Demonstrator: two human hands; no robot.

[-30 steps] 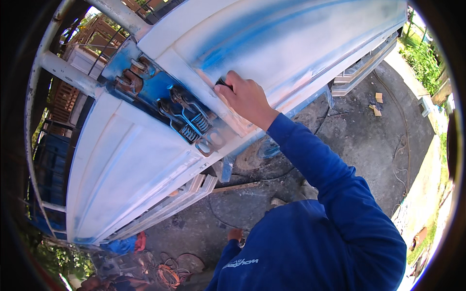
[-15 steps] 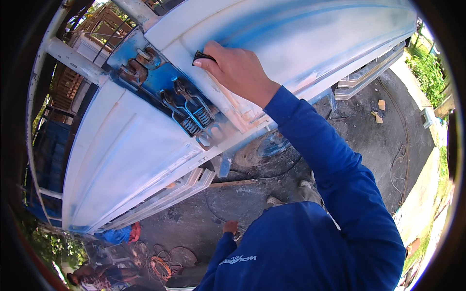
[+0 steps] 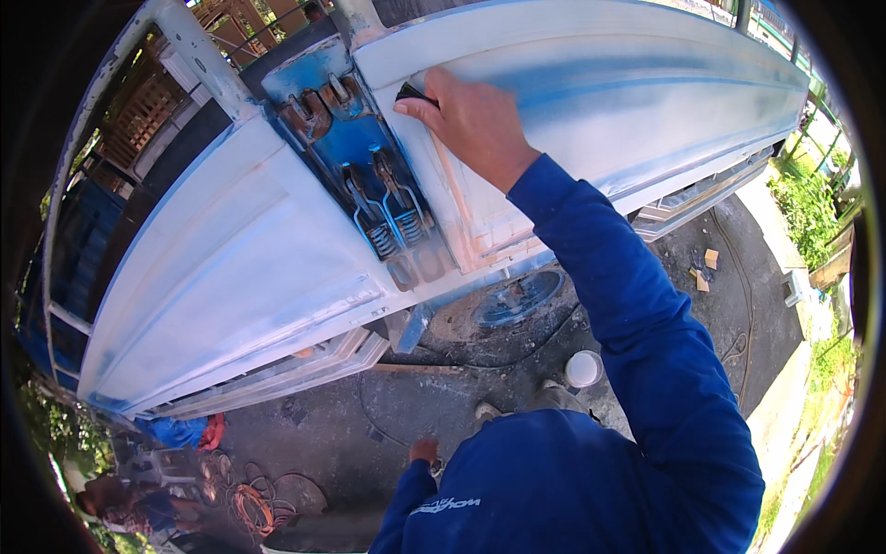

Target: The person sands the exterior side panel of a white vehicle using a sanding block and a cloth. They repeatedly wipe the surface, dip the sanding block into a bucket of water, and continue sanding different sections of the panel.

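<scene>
My right hand (image 3: 480,125) is closed on a small folded piece of black sandpaper (image 3: 410,91), partly hidden by the fingers. It rests against the left edge of the right-hand white-and-blue metal panel (image 3: 609,129), just above a bare, pinkish strip (image 3: 450,198). Left of it is a blue recess with rusty brackets (image 3: 309,113) and two coil springs (image 3: 409,224). Beyond that lies the left-hand white panel (image 3: 235,268). My left hand (image 3: 425,450) hangs low by my side, away from the panels. Its fingers are too small and unclear to read.
A white bucket (image 3: 583,368) stands on the dark ground by my feet. Orange hose coils (image 3: 252,506) lie at the lower left, near another person (image 3: 138,506). White pipe rails (image 3: 198,55) rise at the upper left. Cardboard scraps (image 3: 706,268) lie at the right.
My right hand has slid a little up along the panel edge with the sandpaper. The view has shifted, and the white bucket has come into sight. My left hand still hangs low.
</scene>
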